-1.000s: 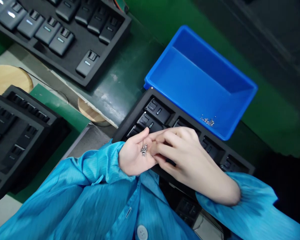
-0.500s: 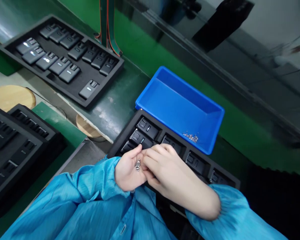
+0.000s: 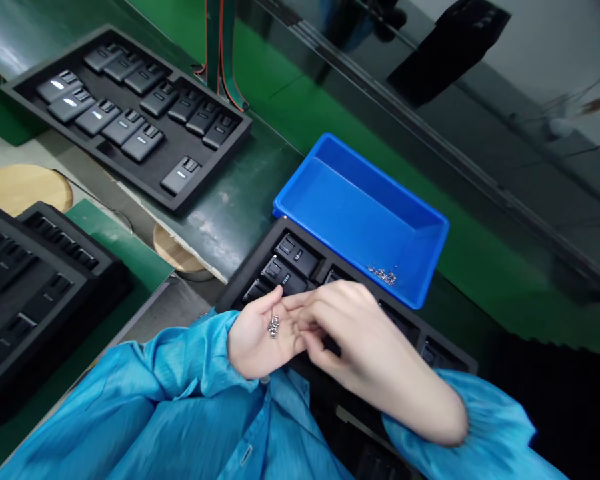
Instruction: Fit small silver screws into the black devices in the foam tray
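We watch from a single camera worn on the person's head, pointed forward and down and rolled well off level, so the worktop [image 3: 240, 220] runs aslant across the frame. Nearest us, at six o'clock, sit the left hand [image 3: 263, 340] and right hand [image 3: 365, 333], close enough to fill the lower middle, with a blue sleeve [image 3: 130, 400] reaching in from seven o'clock. Farther out we see a blue bin [image 3: 365, 220] at three o'clock, a black foam tray [image 3: 100, 150] at ten o'clock, and a dark glossy panel [image 3: 480, 173] at two o'clock.
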Demonstrator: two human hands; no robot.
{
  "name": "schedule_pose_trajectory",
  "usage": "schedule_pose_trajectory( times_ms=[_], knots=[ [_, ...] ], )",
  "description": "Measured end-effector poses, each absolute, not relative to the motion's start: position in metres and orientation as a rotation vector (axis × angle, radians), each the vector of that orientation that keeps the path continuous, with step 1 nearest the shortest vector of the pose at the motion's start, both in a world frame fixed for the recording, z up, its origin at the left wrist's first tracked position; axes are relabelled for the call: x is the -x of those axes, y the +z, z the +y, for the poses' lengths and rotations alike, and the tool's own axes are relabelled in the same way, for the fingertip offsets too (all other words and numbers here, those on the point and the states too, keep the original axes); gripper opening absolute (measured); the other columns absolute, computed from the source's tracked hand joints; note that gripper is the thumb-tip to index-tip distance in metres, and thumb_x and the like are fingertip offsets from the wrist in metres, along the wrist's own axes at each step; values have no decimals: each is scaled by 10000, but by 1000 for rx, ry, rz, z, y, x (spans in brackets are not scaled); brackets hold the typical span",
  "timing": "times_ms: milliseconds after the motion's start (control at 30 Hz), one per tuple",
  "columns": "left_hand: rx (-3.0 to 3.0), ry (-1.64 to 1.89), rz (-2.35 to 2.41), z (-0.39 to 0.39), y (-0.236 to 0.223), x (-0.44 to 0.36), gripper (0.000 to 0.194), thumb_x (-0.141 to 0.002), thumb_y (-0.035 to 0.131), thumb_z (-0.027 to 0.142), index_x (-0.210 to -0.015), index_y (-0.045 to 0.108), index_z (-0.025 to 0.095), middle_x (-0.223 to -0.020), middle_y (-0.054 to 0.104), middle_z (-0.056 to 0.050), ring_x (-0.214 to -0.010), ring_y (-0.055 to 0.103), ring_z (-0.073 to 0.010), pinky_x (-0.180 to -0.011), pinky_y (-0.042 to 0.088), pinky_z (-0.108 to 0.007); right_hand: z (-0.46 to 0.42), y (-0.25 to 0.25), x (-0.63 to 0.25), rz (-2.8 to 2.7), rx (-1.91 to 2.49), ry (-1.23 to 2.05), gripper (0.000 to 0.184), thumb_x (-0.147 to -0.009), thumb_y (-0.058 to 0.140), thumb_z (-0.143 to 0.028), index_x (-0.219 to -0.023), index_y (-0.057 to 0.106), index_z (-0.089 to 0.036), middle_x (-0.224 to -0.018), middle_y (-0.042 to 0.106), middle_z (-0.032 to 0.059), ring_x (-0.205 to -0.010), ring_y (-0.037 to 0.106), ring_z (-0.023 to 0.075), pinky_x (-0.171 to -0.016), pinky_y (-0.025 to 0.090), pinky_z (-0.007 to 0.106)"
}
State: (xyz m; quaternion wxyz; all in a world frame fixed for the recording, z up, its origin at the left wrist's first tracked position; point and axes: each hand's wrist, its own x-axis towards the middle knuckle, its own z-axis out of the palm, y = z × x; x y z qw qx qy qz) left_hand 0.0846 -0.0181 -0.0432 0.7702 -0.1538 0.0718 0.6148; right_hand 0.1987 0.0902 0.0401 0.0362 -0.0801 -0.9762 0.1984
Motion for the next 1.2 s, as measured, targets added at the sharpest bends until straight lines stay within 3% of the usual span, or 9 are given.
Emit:
schedule_pose_trajectory(
  times_ms=[100, 167, 267, 333, 400, 467, 667, 867, 1200],
  knots=[
    [387, 1336, 162, -23, -46, -77, 592, -1088, 238, 389, -1242, 696, 46, -1172, 750, -177, -1124, 715, -206, -1037, 485, -329, 111, 41, -190, -2805, 291, 557, 129, -914, 573, -116, -843, 548, -222, -810, 637, 4, -794, 566, 163, -750, 446, 334],
    [412, 1360, 184, -28, -46, -66, 578, -1082, 260, 396, -1274, 680, 48, -1254, 727, -183, -1174, 704, -226, -1043, 505, -350, 127, 30, -182, -2718, 347, 507, 135, -907, 584, -112, -848, 552, -230, -793, 633, -4, -787, 573, 166, -764, 452, 344],
    [466, 1455, 290, -39, -40, -42, 564, -1086, 243, 355, -1144, 718, 56, -1038, 759, -165, -849, 749, -174, -750, 590, -271, 145, 4, -171, -2683, 430, 458, 140, -896, 584, -121, -821, 554, -234, -779, 617, 3, -773, 560, 182, -740, 450, 354],
    [530, 1561, 373, -46, -36, -26, 572, -1091, 225, 324, -944, 713, 66, -765, 679, -96, -553, 620, -86, -489, 474, -166, 151, -8, -167, -2683, 459, 422, 141, -886, 583, -125, -807, 546, -236, -780, 609, 11, -771, 556, 190, -720, 446, 355],
    [587, 1660, 433, -51, -33, -14, 579, -1092, 209, 289, -782, 651, 80, -628, 529, -19, -425, 455, -28, -379, 321, -110, 153, -9, -165, -2660, 489, 370, 147, -887, 581, -124, -812, 533, -241, -787, 611, 11, -771, 559, 191, -724, 447, 360],
    [609, 1694, 468, -51, -32, -9, 578, -1092, 199, 265, -733, 615, 86, -611, 464, 7, -411, 405, -11, -368, 281, -94, 151, -4, -163, -2632, 511, 321, 150, -899, 580, -124, -829, 527, -245, -807, 622, 12, -778, 566, 190, -743, 446, 370],
    [586, 1601, 467, -39, -33, -17, 563, -1090, 224, 279, -789, 654, 77, -676, 560, -51, -475, 487, -45, -409, 376, -124, 148, -16, -145, -2749, 409, 226, 129, -933, 534, -145, -840, 550, -231, -804, 600, 37, -801, 535, 214, -763, 432, 375],
    [627, 1617, 423, -44, -38, -17, 581, -1094, 219, 310, -790, 657, 79, -664, 562, -45, -455, 470, -39, -388, 355, -117, 154, -56, -139, -2882, 217, -12, 160, -961, 494, -120, -879, 612, -191, -844, 627, 70, -821, 505, 221, -747, 439, 344],
    [662, 1612, 395, -44, -37, -15, 593, -1092, 224, 323, -773, 653, 65, -640, 555, -44, -426, 459, -40, -367, 349, -122, 157, -59, -132, -2988, 120, -184, 277, -1029, 429, -161, -878, 661, -165, -841, 611, 90, -828, 455, 238, -764, 407, 347]
  ],
)
